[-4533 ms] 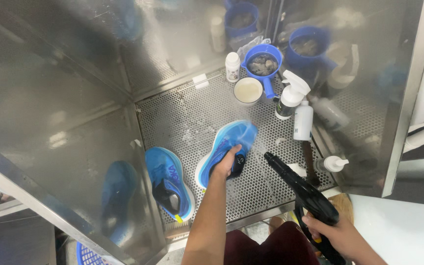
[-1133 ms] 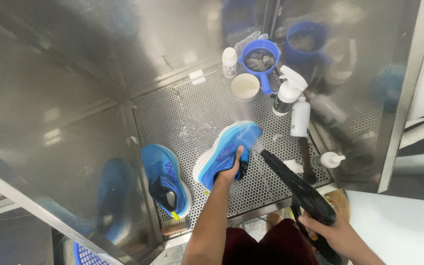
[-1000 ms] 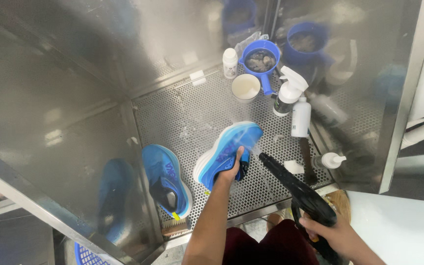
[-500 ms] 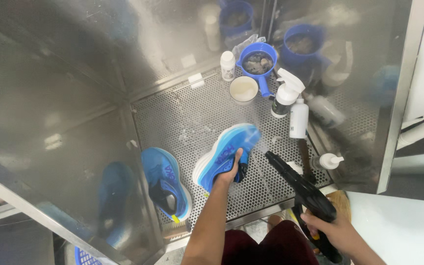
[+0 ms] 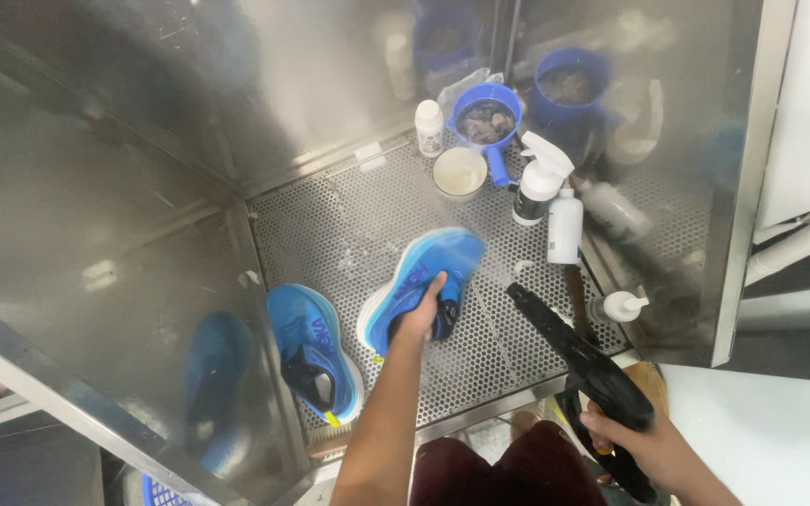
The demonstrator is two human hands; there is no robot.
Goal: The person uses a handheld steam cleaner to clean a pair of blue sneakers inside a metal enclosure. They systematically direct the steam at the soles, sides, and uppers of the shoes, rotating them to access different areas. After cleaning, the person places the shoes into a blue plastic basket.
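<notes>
My left hand [image 5: 421,313] grips a blue running shoe [image 5: 416,281] by its collar, holding it tilted over the perforated steel floor [image 5: 349,220] of a metal wash cabinet. My right hand [image 5: 632,440] is closed around the grip of a black spray gun [image 5: 574,351] whose nozzle points up-left at the shoe's toe; mist blurs the toe. The second blue shoe [image 5: 309,349] lies on the floor to the left, by the cabinet wall.
At the back stand a small white bottle [image 5: 429,126], a blue scoop bowl [image 5: 487,120], a white cup [image 5: 459,172], a trigger spray bottle [image 5: 536,181] and a white bottle [image 5: 564,225]. A pump top [image 5: 622,305] sits at the right. Steel walls enclose three sides.
The shoe in my left hand has tilted and shifted slightly; the spray gun's nozzle has stayed aimed at its toe, with spray mist now visible there.
</notes>
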